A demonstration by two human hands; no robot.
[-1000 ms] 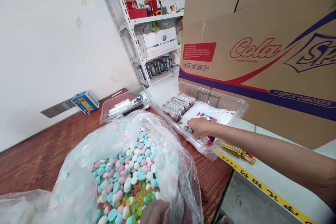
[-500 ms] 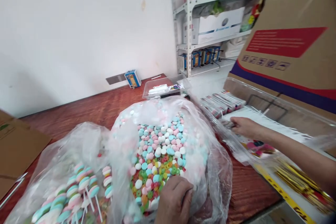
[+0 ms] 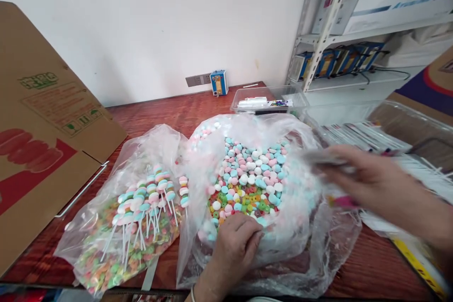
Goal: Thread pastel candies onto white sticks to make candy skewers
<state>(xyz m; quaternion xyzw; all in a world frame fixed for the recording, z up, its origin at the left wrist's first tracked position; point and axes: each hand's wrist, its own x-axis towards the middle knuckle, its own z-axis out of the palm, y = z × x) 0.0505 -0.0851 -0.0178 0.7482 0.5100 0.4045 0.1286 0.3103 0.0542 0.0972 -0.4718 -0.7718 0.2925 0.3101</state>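
Note:
A large clear plastic bag [image 3: 304, 226] lies open on the wooden table [image 3: 159, 108], full of pastel blue, pink and white candies [image 3: 253, 170] over coloured ring sweets. My left hand [image 3: 231, 245] grips the bag's near edge at the bottom centre. My right hand [image 3: 368, 181] is blurred by motion at the bag's right side, above its rim. It is closed on a thin flat packet [image 3: 323, 158] with a pink bit showing underneath. A second clear bag [image 3: 106, 217] of candy lollipops on white sticks lies to the left, touching the first.
A clear tray [image 3: 417, 125] of flat packets and white sticks sits at the right. A smaller clear tray [image 3: 295, 96] stands behind the bags. A cardboard box [image 3: 38, 122] leans at the left. A blue box [image 3: 218, 82] is by the wall; a metal shelf [image 3: 327, 19] stands at the back right.
My view has swung left. My right hand left the clear tray with a flat packet and moved left towards the candy bag. My left hand kept its hold on the bag's edge.

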